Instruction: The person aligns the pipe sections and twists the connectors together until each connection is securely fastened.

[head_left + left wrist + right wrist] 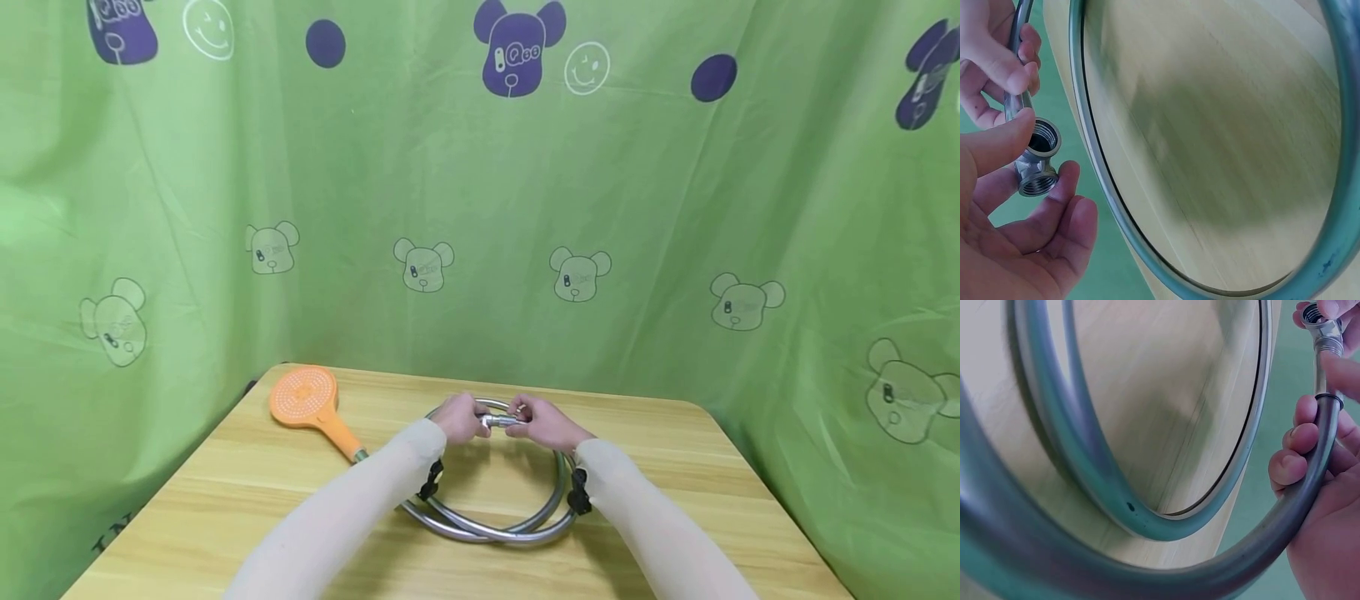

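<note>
In the left wrist view, a metal tee fitting (pixel 1038 169) shows two threaded openings, and my left hand (pixel 459 418) pinches it between thumb and fingers. My right hand (pixel 549 425) grips the end of a silver shower hose (pixel 517 535), fingers curled around it. The hose's metal end (pixel 1321 378) meets the tee in line; some thread shows at the joint in the right wrist view. Both hands are close together above the far part of the coiled hose. An orange shower head (pixel 303 397) lies to the left, joined to the hose.
The hose loops lie on a wooden table (pixel 660 467) beneath both forearms. A green printed curtain (pixel 480 192) hangs behind the table and along both sides. A black strap (pixel 579 492) sits on each wrist, near the hose.
</note>
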Demonstrator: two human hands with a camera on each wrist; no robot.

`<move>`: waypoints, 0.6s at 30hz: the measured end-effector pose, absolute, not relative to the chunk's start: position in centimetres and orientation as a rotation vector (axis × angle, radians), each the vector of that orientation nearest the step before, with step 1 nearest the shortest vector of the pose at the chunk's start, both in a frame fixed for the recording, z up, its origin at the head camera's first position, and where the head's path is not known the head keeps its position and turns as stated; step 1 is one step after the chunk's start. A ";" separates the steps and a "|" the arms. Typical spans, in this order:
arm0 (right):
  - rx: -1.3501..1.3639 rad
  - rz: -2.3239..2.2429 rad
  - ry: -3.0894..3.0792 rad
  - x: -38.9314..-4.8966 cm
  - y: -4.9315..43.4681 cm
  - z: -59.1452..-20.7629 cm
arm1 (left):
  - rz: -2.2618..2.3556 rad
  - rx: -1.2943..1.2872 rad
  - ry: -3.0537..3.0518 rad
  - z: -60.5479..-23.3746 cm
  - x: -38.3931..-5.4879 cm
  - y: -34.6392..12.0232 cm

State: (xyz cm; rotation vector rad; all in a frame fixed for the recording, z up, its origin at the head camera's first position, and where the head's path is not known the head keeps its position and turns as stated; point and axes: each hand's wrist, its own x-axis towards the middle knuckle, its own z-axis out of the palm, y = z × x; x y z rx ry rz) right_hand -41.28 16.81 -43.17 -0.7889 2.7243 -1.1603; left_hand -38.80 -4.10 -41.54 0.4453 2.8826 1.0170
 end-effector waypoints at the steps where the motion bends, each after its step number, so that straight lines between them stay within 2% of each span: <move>1: -0.804 -1.166 2.726 -41.2 16.8 -43.2 | 1.012 0.446 2.888 -41.5 -38.8 -4.1; 18: -0.888 -1.095 2.740 -41.4 17.0 -43.0 | 1.035 0.449 2.881 -41.7 -39.0 -4.2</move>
